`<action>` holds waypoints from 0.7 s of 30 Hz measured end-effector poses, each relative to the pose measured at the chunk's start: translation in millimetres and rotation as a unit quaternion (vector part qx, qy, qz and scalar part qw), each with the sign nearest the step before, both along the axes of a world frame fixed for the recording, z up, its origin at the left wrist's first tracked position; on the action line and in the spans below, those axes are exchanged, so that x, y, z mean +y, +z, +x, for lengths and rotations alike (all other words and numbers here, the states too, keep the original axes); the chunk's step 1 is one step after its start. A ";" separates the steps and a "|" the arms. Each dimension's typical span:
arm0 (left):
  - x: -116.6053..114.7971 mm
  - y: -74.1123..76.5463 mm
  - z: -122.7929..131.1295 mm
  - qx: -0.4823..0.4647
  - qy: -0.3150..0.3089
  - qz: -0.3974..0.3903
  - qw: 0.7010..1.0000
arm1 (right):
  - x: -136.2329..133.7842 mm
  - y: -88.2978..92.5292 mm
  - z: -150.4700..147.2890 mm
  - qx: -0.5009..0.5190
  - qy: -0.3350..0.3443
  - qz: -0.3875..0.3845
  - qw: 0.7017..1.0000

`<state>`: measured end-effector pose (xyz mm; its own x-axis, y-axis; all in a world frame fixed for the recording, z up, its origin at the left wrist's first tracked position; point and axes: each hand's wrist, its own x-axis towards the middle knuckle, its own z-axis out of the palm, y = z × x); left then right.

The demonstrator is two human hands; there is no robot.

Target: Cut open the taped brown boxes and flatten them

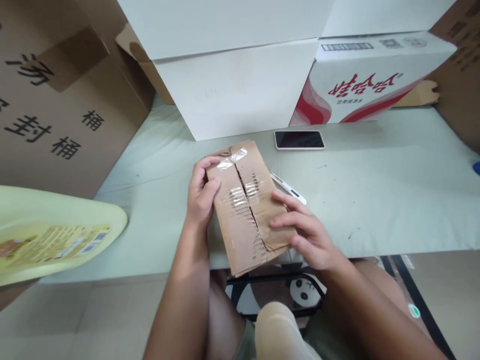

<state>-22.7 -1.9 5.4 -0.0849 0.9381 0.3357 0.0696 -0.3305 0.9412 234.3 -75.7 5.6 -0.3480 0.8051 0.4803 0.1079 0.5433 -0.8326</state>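
Observation:
A flattened brown cardboard box tilts over the front edge of the cloth-covered table, with clear tape strips and torn patches along its middle slit. My left hand grips its upper left edge, thumb on top and fingers around the side. On the lower right part of the cardboard lie the fingers of my right hand, spread apart; whether its thumb holds the edge from below is hidden. A white box cutter rests on the cloth just right of the cardboard, partly covered by it.
Behind the cardboard lies a phone. White boxes and a red-and-white carton stand at the back. To the left are a large brown carton and a pale yellow bottle. The green tablecloth bears small scraps.

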 end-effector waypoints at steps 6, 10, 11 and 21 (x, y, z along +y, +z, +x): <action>1.9 -6.2 -0.5 -0.011 0.013 -0.010 1.000 | 21.6 -23.7 19.7 -0.178 -0.268 -0.092 0.942; 4.3 -6.6 0.2 -0.010 0.014 -0.002 1.000 | 34.0 -35.6 25.7 -0.393 -0.283 -0.131 0.865; 4.2 -6.3 0.8 -0.012 0.018 -0.001 1.000 | 35.1 -35.3 25.9 -0.410 -0.278 -0.141 0.857; -12.8 -5.8 20.8 0.006 0.041 0.028 0.999 | 30.3 12.1 32.2 -0.037 -0.367 -0.151 0.917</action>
